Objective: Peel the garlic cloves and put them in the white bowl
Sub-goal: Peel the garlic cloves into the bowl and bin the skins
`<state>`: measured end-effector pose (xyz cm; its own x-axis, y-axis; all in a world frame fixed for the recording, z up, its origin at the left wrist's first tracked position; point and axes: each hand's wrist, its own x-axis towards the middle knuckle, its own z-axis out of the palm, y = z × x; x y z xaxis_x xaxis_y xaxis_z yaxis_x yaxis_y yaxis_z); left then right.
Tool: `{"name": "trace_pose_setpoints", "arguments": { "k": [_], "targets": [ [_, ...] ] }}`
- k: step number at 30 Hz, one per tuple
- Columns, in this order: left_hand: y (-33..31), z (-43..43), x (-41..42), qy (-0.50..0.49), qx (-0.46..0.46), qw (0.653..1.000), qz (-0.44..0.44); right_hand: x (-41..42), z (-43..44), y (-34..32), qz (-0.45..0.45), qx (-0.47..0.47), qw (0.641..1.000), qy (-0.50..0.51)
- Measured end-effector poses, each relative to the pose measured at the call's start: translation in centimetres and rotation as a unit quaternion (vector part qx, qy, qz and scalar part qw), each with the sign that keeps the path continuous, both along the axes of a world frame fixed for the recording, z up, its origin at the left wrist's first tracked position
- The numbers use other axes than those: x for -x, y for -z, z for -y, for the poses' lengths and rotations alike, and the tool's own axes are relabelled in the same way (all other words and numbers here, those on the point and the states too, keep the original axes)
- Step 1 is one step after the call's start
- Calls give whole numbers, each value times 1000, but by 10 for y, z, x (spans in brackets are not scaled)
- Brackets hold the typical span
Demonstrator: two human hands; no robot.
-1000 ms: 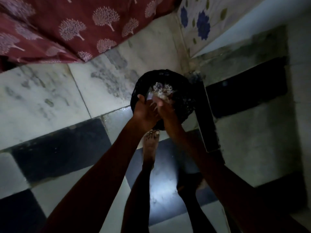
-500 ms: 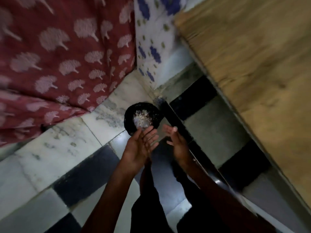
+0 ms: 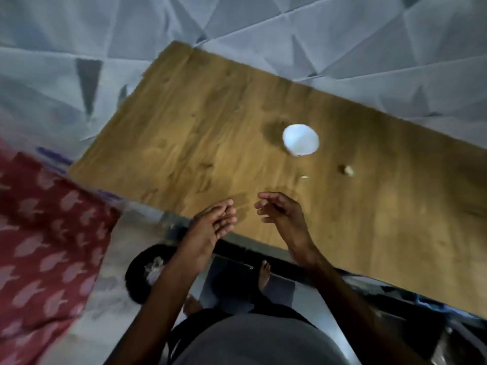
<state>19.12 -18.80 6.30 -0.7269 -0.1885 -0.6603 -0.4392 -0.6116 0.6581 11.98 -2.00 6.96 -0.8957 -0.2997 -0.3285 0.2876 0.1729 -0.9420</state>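
— On the wooden table (image 3: 200, 133), head view: what's there w/ the garlic?
— The white bowl (image 3: 300, 139) stands upright toward the far right part of the top. One garlic clove (image 3: 347, 170) lies on the wood near it, to the right & a bit nearer the person, not touching. A small pale scrap (image 3: 304, 177) lies just in front of the bowl, prob. peel, but too blurred to be sure.
— Anything in the bowl?
— Can't tell. Inside reads plain white, w/ a tiny dark spot at the near rim.
— Hands?
— Both are over the table's near edge, close together but apart. On the left hand (image 3: 210, 227) the fingers are straight, palm turned toward the other, holding nothing. On the right hand (image 3: 284, 217) the fingers are loosely bent & relaxed, nothing in it either. Neither touches bowl or clove.
— Below the table?
— A black bin (image 3: 137, 275) sits on the floor w/ pale peel bits (image 3: 152, 267) inside, partly hidden by the left forearm. A bare foot (image 3: 264, 273) is on the tiles. There's a red patterned cloth (image 3: 47, 233) at left, blurred, & a grey wall (image 3: 237, 22) w/ triangle pattern behind the table.
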Motion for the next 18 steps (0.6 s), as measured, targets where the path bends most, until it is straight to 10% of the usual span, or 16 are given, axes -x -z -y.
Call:
{"name": "trace_pose_setpoints", "arguments": {
  "k": [11,18],
  "targets": [
    [24,-136,156,115,219,968,-41,115,-131,19,7,-5,994,105],
    [55,-164,209,230,530,814,-56,148,-161,38,-16,-51,995,87]
  ]
}}
